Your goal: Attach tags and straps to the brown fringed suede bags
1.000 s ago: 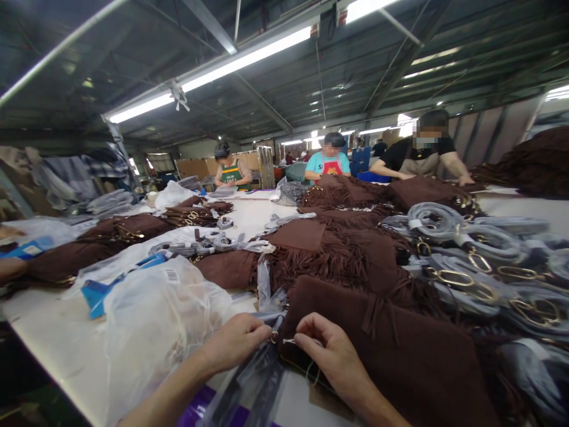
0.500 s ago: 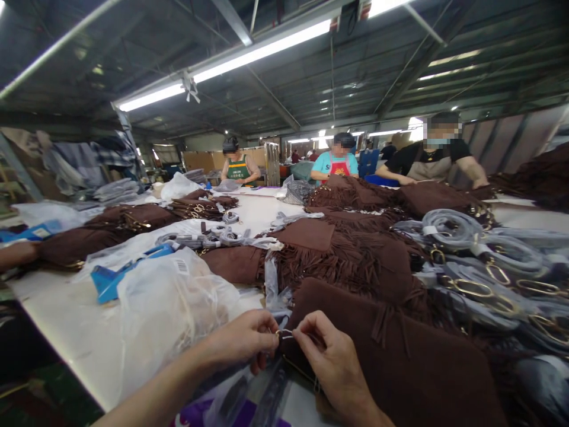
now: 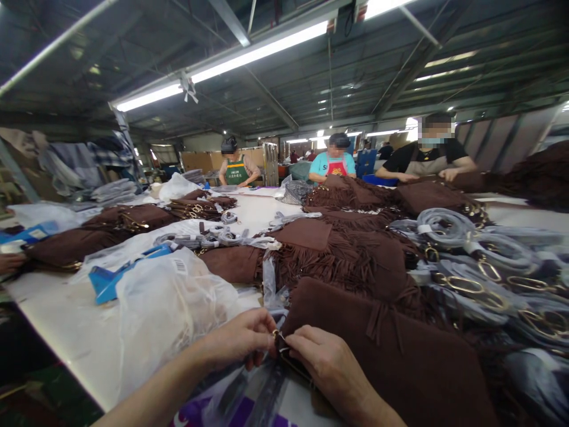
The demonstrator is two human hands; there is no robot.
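Note:
My left hand (image 3: 249, 338) pinches a small gold metal ring (image 3: 275, 334) at the corner of a dark brown suede-like bag (image 3: 382, 344). Close beside it, the fingers of my right hand (image 3: 329, 365) are closed on a thin white cord (image 3: 283, 350) that runs by the ring; the fingertips partly hide it. The bag lies flat on the table, its fringe tassels on the upper side, and my right hand rests over its left edge. Below my hands lie clear plastic-wrapped pieces (image 3: 269, 391).
A white plastic bag (image 3: 169, 308) and a blue tape dispenser (image 3: 106, 281) lie to the left. Fringed brown bags (image 3: 351, 255) are heaped ahead. Wrapped straps with gold buckles (image 3: 466, 284) crowd the right. Several people work across the table (image 3: 57, 320).
My right hand has moved in toward the ring and turned flatter, so less white cord shows between my hands. My left hand has stayed nearly in place.

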